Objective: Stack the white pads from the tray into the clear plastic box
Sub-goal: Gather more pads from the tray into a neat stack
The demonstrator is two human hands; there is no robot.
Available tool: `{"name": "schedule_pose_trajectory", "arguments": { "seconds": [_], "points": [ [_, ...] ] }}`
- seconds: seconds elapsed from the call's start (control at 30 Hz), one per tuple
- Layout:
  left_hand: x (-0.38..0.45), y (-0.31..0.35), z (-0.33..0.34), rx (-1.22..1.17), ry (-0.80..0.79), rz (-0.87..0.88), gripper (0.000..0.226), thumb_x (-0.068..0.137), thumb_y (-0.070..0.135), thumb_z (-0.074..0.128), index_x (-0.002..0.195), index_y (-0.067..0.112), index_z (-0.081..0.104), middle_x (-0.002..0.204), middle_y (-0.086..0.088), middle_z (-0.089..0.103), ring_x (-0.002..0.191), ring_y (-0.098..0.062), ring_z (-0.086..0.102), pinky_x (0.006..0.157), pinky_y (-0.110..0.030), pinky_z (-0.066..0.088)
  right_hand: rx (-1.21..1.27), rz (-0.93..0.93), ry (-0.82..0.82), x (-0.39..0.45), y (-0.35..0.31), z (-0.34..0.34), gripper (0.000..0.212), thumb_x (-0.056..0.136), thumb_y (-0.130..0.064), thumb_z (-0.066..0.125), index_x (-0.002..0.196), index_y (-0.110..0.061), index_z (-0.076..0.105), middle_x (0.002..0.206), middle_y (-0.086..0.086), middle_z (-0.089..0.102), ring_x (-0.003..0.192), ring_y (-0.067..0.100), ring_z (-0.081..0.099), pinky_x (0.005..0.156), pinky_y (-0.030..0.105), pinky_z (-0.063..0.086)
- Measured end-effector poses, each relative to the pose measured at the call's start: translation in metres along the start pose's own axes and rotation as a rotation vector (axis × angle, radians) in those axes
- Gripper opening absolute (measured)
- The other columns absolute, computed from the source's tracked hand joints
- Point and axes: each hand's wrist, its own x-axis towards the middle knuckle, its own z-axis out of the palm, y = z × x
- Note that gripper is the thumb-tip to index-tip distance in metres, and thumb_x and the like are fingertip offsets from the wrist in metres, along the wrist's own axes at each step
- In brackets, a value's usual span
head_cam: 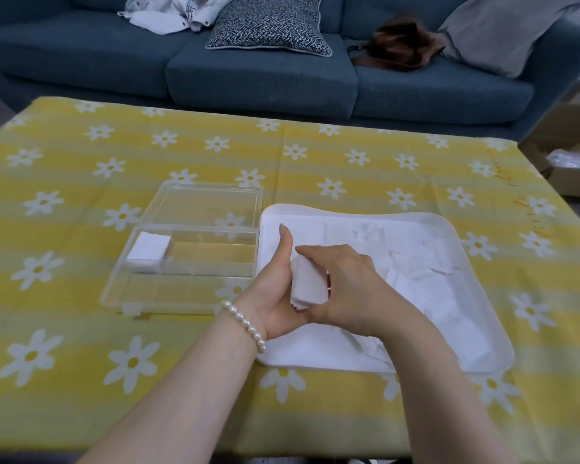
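The table (81, 296), covered in a yellow daisy-print cloth, carries everything. The white tray (482, 346) sits at about 4 o'clock from the table's centre; loose white pads (406, 279) lie scattered across it. The clear plastic box (195, 293) stands just beside the tray at its 9 o'clock side, lid folded back flat toward 12 o'clock. One stack of pads (148, 251) already fills the box's left-hand compartment; the rest of the box shows only cloth through the plastic.

Step in hand, as judged: squaring a small bundle of pads (307, 286) before transfer. To do it well:

- Keep the bundle edges flush — tap or press them level while both hands support it.
- Hold it over the tray so any dropped pad lands there.
- Carry it toward 9 o'clock and lower it flat into the open space next to the existing stack, not tilted.

Left hand (275, 296): cupped under and around the bundle, thumb raised straight toward 12 o'clock, a pearl bracelet (245, 324) at the wrist.

Right hand (345, 286): fingers curled over the bundle from its 3 o'clock side, index finger extended along the top — it grips the pads too. How many pads the bundle holds cannot be told.
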Motion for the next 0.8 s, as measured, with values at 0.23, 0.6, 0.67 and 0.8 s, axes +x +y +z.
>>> {"name": "schedule_pose_trajectory", "arguments": {
  "seconds": [0.23,0.6,0.67,0.8],
  "points": [
    [-0.0004,-0.0021,0.0032,0.1,0.011,0.09,0.071,0.07,0.078,0.041,0.093,0.021,0.076,0.095,-0.003,0.072,0.091,-0.019,0.069,0.072,-0.031,0.056,0.116,-0.012,0.033,-0.0004,-0.0072,0.0001,0.086,0.065,-0.033,0.077,0.139,-0.03,0.034,0.123,-0.014,0.053,0.116,0.012,0.045,0.103,0.038,0.031],
    [-0.0008,-0.0027,0.0033,0.08,0.014,0.017,0.09,0.059,0.091,0.036,0.098,0.018,0.07,0.096,-0.006,0.069,0.095,-0.025,0.066,0.074,-0.036,0.051,0.097,-0.032,-0.031,-0.0025,-0.0094,-0.0001,0.096,0.068,-0.024,0.075,0.145,-0.035,0.018,0.125,-0.017,0.053,0.11,0.013,0.045,0.098,0.033,0.034],
    [-0.0023,-0.002,0.0042,0.061,0.031,0.005,0.092,0.06,0.091,0.033,0.099,0.017,0.071,0.096,-0.006,0.07,0.092,-0.025,0.068,0.07,-0.034,0.056,0.081,-0.036,-0.022,-0.001,-0.0094,0.0014,0.094,0.069,-0.023,0.073,0.144,-0.034,0.019,0.124,-0.017,0.053,0.109,0.014,0.046,0.097,0.033,0.034],
    [-0.0028,-0.0009,0.0042,0.025,0.077,-0.005,0.095,0.061,0.093,0.028,0.098,0.017,0.071,0.091,-0.006,0.072,0.085,-0.025,0.07,0.062,-0.033,0.056,0.118,-0.047,-0.019,0.0006,-0.008,0.0047,0.093,0.067,-0.021,0.075,0.142,-0.035,0.022,0.127,-0.018,0.053,0.11,0.013,0.046,0.099,0.035,0.035]
  ]
}}
